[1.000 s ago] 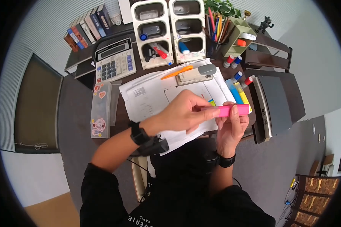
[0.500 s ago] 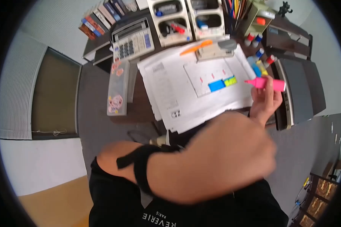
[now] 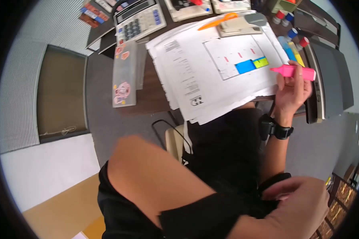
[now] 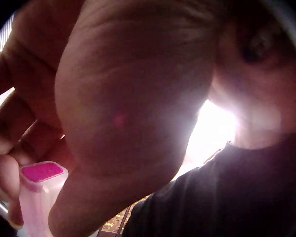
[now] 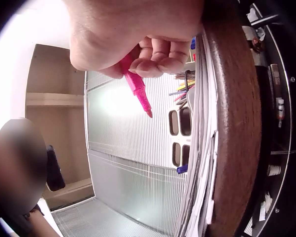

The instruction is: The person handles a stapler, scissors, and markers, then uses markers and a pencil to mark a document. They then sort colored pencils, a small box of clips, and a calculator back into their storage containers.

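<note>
My right hand (image 3: 293, 89) grips an uncapped pink highlighter (image 3: 297, 72) above the right edge of the papers, its tip pointing left. The right wrist view shows the bare pink tip (image 5: 147, 106) beyond the curled fingers. My left hand (image 3: 299, 203) is low at the right, near my body and away from the desk. In the left wrist view, its thumb and fingers pinch a translucent cap with a pink end (image 4: 43, 172). The top printed sheet (image 3: 195, 79) carries a blue block (image 3: 244, 67), a yellow-green block (image 3: 261, 62) and small red marks.
A stapler (image 3: 239, 27) and an orange pen-like tool (image 3: 217, 22) lie on the papers' far edge. Left of them are a calculator (image 3: 139, 24) and a stickered translucent case (image 3: 125, 75). Blue and yellow highlighters (image 3: 296, 51) and a dark machine (image 3: 329, 75) are at the right.
The cap has come off the pink highlighter. My left hand has swung down toward my body with it, while the right hand keeps the highlighter near the papers. The view has tilted down.
</note>
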A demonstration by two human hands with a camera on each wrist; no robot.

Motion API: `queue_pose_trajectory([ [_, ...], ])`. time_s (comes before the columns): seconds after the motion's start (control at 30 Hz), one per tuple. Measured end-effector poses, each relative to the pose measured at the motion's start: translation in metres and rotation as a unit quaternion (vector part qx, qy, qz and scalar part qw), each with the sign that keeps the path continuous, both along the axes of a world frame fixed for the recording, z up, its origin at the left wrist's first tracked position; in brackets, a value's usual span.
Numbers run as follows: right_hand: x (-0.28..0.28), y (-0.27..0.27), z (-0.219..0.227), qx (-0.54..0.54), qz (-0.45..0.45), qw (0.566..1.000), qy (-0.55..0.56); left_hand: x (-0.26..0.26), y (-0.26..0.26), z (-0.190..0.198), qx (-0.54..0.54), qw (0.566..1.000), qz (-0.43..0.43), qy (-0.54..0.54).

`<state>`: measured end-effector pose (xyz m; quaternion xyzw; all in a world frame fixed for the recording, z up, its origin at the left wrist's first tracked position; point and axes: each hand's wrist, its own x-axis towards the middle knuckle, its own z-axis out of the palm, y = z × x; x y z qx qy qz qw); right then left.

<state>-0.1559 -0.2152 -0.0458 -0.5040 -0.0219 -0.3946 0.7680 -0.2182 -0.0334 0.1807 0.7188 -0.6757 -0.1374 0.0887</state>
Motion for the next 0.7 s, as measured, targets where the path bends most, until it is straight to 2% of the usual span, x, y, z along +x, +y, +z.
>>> queue_pose_trajectory([
  [0.07,0.0,0.002,-0.001,0.028,-0.002,1.0,0.002,0.002,0.0,-0.003,-0.012,0.999,-0.03,0.029],
  [0.1,0.001,0.0,-0.003,0.032,-0.009,0.999,0.014,0.016,0.002,0.007,0.02,0.997,-0.07,0.035],
  [0.13,0.002,-0.004,-0.008,0.012,-0.002,1.0,0.007,0.017,0.0,0.01,0.014,0.996,-0.073,0.038],
  [0.2,-0.001,0.008,0.006,0.003,-0.049,0.998,0.05,0.019,0.004,0.013,0.1,0.991,-0.068,0.058],
  [0.23,-0.003,-0.003,-0.006,0.023,-0.025,0.999,0.032,0.019,0.009,-0.001,-0.006,0.997,-0.074,0.029],
  [0.27,-0.003,-0.005,-0.006,0.004,0.013,1.0,0.012,-0.028,0.019,-0.005,0.003,0.998,-0.056,0.025],
  [0.33,-0.001,-0.006,-0.006,0.023,0.005,1.0,0.001,-0.091,0.029,-0.017,-0.03,0.998,0.0,0.063],
  [0.4,-0.001,-0.008,-0.007,0.028,-0.01,0.999,0.029,-0.122,0.037,-0.029,-0.065,0.991,0.041,0.107],
  [0.47,0.004,0.005,0.009,0.015,0.008,1.0,0.01,-0.127,0.041,-0.042,-0.114,0.981,0.071,0.137],
  [0.5,0.003,0.003,0.003,0.038,-0.007,0.999,0.022,-0.126,0.041,-0.049,-0.141,0.976,0.08,0.147],
  [0.53,0.001,-0.003,-0.004,0.062,-0.028,0.997,0.031,-0.054,0.065,-0.053,-0.169,0.97,0.082,0.155],
  [0.57,-0.003,-0.008,-0.006,0.064,-0.074,0.987,0.13,0.04,0.068,-0.057,-0.196,0.964,0.078,0.163],
  [0.6,0.004,-0.013,-0.021,0.031,-0.155,0.974,0.162,0.095,0.092,-0.053,-0.221,0.957,0.073,0.174],
  [0.63,0.001,-0.004,-0.004,0.022,-0.129,0.983,0.129,0.145,0.043,-0.06,-0.247,0.949,0.066,0.186],
  [0.67,-0.001,0.008,0.011,0.01,-0.101,0.99,0.098,0.15,0.034,-0.064,-0.272,0.939,0.06,0.201],
  [0.7,0.0,0.008,0.011,0.017,-0.075,0.994,0.084,0.166,0.035,-0.082,-0.324,0.912,0.114,0.223],
])
